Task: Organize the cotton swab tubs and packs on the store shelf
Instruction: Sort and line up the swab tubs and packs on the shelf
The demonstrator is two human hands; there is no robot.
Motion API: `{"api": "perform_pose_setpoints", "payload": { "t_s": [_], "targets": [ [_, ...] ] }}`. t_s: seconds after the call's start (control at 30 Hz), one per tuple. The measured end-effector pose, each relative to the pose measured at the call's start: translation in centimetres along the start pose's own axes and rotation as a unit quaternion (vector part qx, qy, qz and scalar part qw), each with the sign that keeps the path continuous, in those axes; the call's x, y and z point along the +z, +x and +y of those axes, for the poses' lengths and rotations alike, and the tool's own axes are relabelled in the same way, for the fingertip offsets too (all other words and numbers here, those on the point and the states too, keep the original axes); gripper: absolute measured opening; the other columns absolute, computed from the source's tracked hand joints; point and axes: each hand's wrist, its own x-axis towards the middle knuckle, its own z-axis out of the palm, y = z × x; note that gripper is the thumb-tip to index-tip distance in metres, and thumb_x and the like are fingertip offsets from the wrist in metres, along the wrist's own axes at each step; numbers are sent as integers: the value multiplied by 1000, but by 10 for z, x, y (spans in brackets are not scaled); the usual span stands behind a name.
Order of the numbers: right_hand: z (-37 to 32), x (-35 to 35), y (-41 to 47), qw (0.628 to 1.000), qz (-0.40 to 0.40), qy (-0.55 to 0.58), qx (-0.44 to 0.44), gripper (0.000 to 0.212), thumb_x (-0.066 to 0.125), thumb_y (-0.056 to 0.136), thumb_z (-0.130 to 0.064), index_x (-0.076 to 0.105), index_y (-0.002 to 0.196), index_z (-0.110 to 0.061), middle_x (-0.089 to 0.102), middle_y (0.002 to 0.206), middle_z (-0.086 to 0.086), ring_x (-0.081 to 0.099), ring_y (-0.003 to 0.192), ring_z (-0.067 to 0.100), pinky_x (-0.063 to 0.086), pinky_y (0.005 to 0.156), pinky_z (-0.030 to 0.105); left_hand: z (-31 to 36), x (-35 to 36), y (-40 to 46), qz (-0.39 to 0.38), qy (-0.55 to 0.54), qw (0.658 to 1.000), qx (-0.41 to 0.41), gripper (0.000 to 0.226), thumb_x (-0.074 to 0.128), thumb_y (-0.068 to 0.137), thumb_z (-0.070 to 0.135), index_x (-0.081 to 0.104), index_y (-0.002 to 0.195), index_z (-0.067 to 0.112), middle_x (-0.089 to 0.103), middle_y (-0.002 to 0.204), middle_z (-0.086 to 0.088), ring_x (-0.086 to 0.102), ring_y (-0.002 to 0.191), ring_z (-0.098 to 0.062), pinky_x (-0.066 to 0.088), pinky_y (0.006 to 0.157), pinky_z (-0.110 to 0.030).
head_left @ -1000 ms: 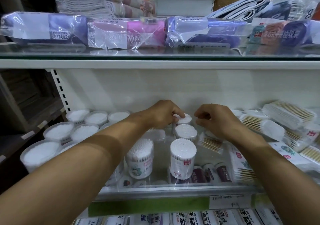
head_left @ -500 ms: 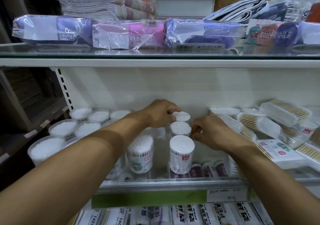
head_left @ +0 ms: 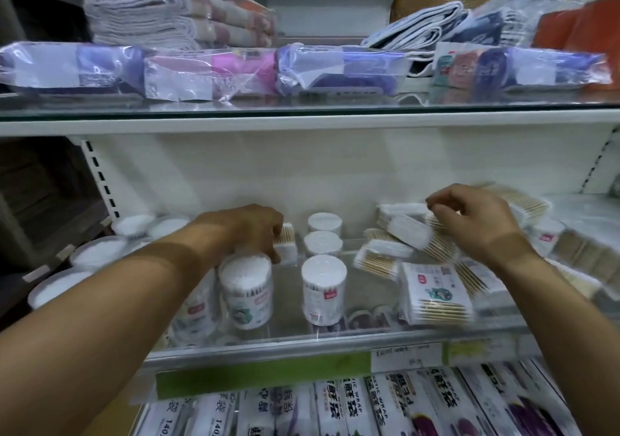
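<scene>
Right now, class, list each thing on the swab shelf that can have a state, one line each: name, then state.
Left hand: fingers curled round a small swab pack, which stands upright.
Right hand: raised over the loose packs, fingertips pinched; whether it holds anything is unclear.
Row of three tubs: upright, lids on.
Tub with cartoon label: upright, closed.
Loose packs: piled, tilted, overlapping.
Flat pack: lying near the shelf's front edge, sealed.

Setting: I read this as a retail shop aisle. White slotted uprights (head_left: 100, 180) carry glass shelves (head_left: 302, 110). A green price strip (head_left: 261, 373) with a handwritten label (head_left: 406, 355) runs along the shelf edge. Stock repeats in multiples: cotton swab tubs (head_left: 323, 289), swab packs (head_left: 434, 293), bagged towels (head_left: 174, 16), boxed plastic wrap (head_left: 385, 405).
</scene>
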Motion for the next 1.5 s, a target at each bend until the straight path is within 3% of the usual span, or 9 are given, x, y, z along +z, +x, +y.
{"api": "perform_pose_setpoints", "payload": {
  "t_s": [0.37,0.63,0.8,0.9,1.03,1.13,1.2,1.3,1.5],
  "targets": [
    [14,-9,-27,1000,5,9,9,16,58,94,-17,70,105,-19,62,102,-4,55,102,17,46,90,36,-4,4,9,16,18,1000,5,62,85,64,37,48,112,27,55,111,0,54,94,-20,49,86,-38],
    [19,-15,-34,999,-11,-5,30,18,58,94,-20,69,108,-24,61,114,-3,50,117,20,41,102,42,-11,5,12,22,-32,999,19,61,83,58,38,48,108,40,59,106,6,56,91,-16,53,82,-39],
    [20,-12,-34,999,-21,-26,12,20,59,94,-20,70,110,-21,65,117,0,49,119,20,39,103,40,-14,-1,12,35,-67,997,27,55,85,62,30,49,103,37,62,104,4,58,90,-16,51,79,-33],
    [21,-10,-33,999,-25,-18,11,19,59,93,-20,70,109,-21,65,116,0,50,118,21,40,102,41,-14,-12,9,66,-80,994,37,54,85,62,29,50,103,35,61,104,1,57,91,-18,48,78,-32],
    [20,-15,-30,1000,-4,-14,22,21,56,95,-16,69,112,-20,63,119,1,48,119,22,37,100,35,-6,-32,-3,134,-56,989,39,60,72,54,47,56,111,35,57,108,1,52,96,-21,46,81,-36],
    [24,-21,-29,999,33,18,36,26,55,95,-11,67,115,-20,61,123,3,51,119,24,41,103,39,5,-48,-15,195,-26,980,33,68,62,52,55,58,117,38,54,113,-1,51,103,-26,44,86,-38],
    [29,-27,-28,996,47,46,53,29,53,95,-12,65,117,-26,59,125,0,54,115,23,50,93,43,16,-57,-23,231,-28,972,33,69,58,54,56,58,120,39,51,110,-4,49,107,-30,41,89,-40],
    [36,-35,-26,994,52,70,70,31,50,98,-14,60,122,-31,58,128,-6,59,104,21,55,67,32,38,-67,-31,277,-59,958,51,67,56,58,56,59,122,38,51,107,-5,48,106,-30,41,89,-40],
    [56,-61,-27,989,87,99,64,39,46,100,-10,51,132,-31,59,125,-10,59,93,12,43,65,17,105,-70,-33,296,-118,938,137,66,57,69,55,54,133,38,46,109,-2,40,104,-21,38,90,-34]
  ]
}}
